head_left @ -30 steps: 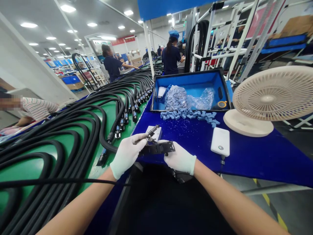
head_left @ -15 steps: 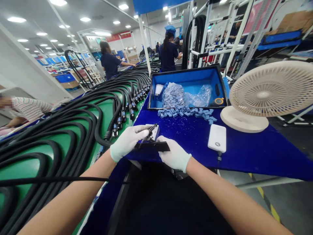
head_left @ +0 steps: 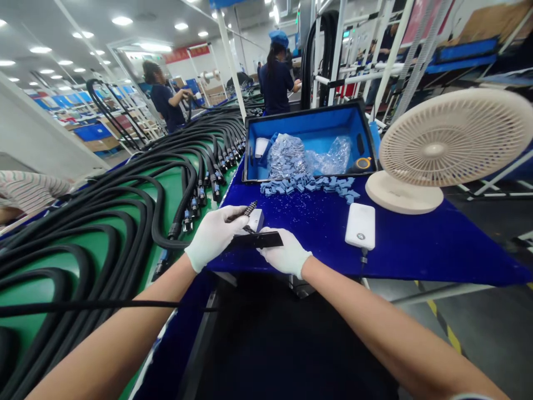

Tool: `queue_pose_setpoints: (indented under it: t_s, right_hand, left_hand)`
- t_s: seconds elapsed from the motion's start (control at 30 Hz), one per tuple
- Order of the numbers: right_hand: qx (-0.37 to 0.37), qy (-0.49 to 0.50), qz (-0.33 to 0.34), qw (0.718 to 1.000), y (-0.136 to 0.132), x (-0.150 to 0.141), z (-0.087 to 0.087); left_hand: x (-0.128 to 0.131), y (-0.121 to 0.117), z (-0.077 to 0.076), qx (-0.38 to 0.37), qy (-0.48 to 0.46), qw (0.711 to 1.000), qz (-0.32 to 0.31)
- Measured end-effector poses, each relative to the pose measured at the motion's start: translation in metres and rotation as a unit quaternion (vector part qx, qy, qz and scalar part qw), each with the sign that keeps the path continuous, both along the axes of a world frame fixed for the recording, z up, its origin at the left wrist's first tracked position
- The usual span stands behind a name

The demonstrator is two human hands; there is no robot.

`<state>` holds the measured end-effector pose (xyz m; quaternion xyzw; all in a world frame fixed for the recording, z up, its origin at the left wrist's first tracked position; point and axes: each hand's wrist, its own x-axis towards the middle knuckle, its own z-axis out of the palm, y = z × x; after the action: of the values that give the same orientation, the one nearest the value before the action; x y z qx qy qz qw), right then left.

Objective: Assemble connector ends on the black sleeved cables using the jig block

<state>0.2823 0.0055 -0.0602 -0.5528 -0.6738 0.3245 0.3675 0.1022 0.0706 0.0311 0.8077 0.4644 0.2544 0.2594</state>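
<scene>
My left hand, in a white glove, is closed, thumb and fingers pinching at a small dark ribbed piece that sticks out past the fingertips. A light grey block stands just behind it on the blue tabletop. In front of both lies a flat black plate at the near table edge. My right hand, also gloved, is curled at the plate's right end. The plate partly covers its fingertips, so what they grip cannot be made out.
Black hoses with connector ends cover the green bench at left. Small blue clips lie before a blue bin holding plastic bags. A white power bank and a beige fan are at right. Two co-workers stand farther back.
The whole view has shifted slightly, moving things left and up. Both my hands keep nearly the same hold. The co-worker at back left has drawn a stretched-out arm in, hands now raised.
</scene>
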Motion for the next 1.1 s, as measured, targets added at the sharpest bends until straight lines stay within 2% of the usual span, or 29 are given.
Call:
queue_pose_setpoints:
  t_s: [0.07,0.17,0.23,0.33,0.4,0.47,0.53,0.7,0.87,0.97,1.1]
  right_hand:
    - [0.008,-0.053,0.016,0.998,-0.004,0.012,0.004]
    - [0.049,-0.101,-0.037,0.993,-0.011,0.03,0.014]
    - [0.102,-0.044,-0.044,0.993,-0.016,0.037,0.023]
    - [0.149,0.075,0.051,0.985,-0.022,0.035,0.033]
    - [0.158,0.103,0.089,0.978,-0.024,0.029,0.036]
    - [0.167,0.098,0.084,0.978,-0.023,0.025,0.035]
    - [0.164,0.09,0.058,0.981,-0.02,0.024,0.033]
    - [0.12,0.092,0.017,0.988,-0.018,0.021,0.035]
    - [0.123,0.126,0.04,0.984,-0.017,0.008,0.031]
    - [0.112,0.152,0.068,0.98,-0.016,0.003,0.027]
    - [0.09,0.182,0.108,0.973,-0.018,0.002,0.026]
  left_hand:
    - [0.001,0.002,0.004,-0.01,-0.008,1.0,0.024]
    - [0.002,0.002,0.01,-0.032,-0.036,0.998,0.042]
    - [0.003,0.001,0.011,-0.052,-0.06,0.997,0.017]
    - [0.004,-0.004,0.008,-0.067,-0.09,0.993,-0.04]
    - [0.003,-0.009,0.005,-0.074,-0.104,0.99,-0.059]
    - [-0.002,-0.015,0.002,-0.072,-0.111,0.99,-0.051]
    - [-0.008,-0.022,-0.002,-0.052,-0.097,0.993,-0.047]
    - [-0.019,-0.036,-0.01,0.005,-0.04,0.991,-0.131]
    - [-0.02,-0.038,-0.017,0.038,-0.013,0.99,-0.135]
    - [-0.023,-0.038,-0.02,0.094,0.007,0.983,-0.155]
    - [-0.027,-0.033,-0.024,0.16,0.058,0.961,-0.219]
